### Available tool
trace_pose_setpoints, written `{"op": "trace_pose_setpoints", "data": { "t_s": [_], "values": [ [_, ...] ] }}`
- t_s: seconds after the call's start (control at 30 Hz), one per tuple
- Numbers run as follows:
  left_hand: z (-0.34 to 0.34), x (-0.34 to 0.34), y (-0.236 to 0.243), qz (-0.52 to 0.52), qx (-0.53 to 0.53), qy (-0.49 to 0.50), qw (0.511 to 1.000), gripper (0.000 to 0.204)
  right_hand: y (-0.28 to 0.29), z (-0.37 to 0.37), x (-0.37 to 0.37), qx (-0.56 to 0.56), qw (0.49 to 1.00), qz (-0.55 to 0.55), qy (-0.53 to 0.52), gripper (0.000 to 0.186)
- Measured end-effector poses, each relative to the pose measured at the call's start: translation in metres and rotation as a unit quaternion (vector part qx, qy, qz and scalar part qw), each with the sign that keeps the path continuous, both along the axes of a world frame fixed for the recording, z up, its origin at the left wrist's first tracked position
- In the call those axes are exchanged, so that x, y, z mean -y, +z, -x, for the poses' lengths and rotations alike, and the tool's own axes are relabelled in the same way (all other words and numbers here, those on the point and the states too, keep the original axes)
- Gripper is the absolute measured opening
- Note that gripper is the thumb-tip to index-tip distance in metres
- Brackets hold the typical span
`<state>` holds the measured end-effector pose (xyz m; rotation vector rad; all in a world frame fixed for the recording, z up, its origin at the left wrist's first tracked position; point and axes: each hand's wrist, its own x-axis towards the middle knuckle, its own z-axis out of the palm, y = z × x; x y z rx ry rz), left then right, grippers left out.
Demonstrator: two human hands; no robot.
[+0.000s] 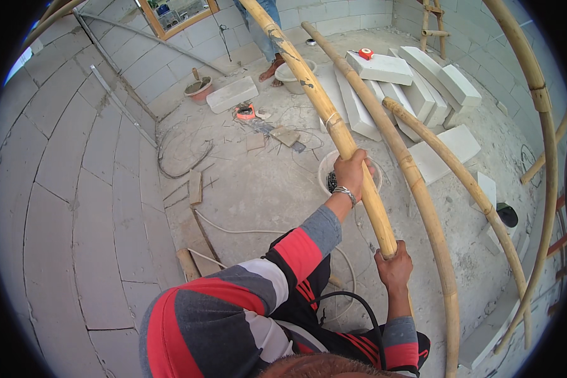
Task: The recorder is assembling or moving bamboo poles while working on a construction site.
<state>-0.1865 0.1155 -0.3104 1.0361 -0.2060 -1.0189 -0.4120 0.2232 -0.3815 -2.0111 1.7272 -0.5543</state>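
Note:
A long yellow bamboo pole [315, 94] slants from the top of the head view down to my knees. My left hand [349, 174], with a metal bracelet at the wrist, is wrapped round its lower half. Farther down, my right hand [395, 266] grips the same pole near its lower end. Behind my left hand stands a white bucket [322, 174] with dark bits in it, partly hidden by hand and pole. A second bamboo pole [416, 179] runs just right of my hands, and a third bamboo pole [466, 170] lies beyond that.
White blocks [379, 67] are piled at the far right, a red tape measure [366, 54] on top. Another person's legs [264, 38] stand at the back beside a pale bucket [288, 74]. A white cable [239, 231] crosses the floor. Grey block wall [94, 208] rises at left.

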Motion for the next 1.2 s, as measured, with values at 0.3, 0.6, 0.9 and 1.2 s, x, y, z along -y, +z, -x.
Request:
{"op": "trace_pose_setpoints", "data": {
  "t_s": [0.3, 0.6, 0.9, 1.2],
  "values": [
    [-0.0006, 0.0007, -0.0018, -0.003, -0.001, 0.003, 1.000, 0.028, 0.0014, -0.0005, -0.0008, 0.001, 1.000, -0.008, -0.004, 0.037],
    [-0.0006, 0.0008, -0.0013, -0.004, 0.003, 0.003, 1.000, 0.027, 0.0036, -0.0006, -0.0009, -0.001, 1.000, -0.011, -0.003, 0.038],
    [-0.0011, 0.0010, -0.0013, 0.000, 0.000, 0.004, 1.000, 0.028, 0.0039, -0.0006, -0.0007, 0.003, 1.000, -0.012, -0.001, 0.037],
    [-0.0012, -0.0004, 0.0012, -0.002, -0.003, 0.003, 1.000, 0.028, 0.0064, -0.0025, -0.0012, -0.004, 1.000, -0.019, -0.004, 0.037]
  ]
}}
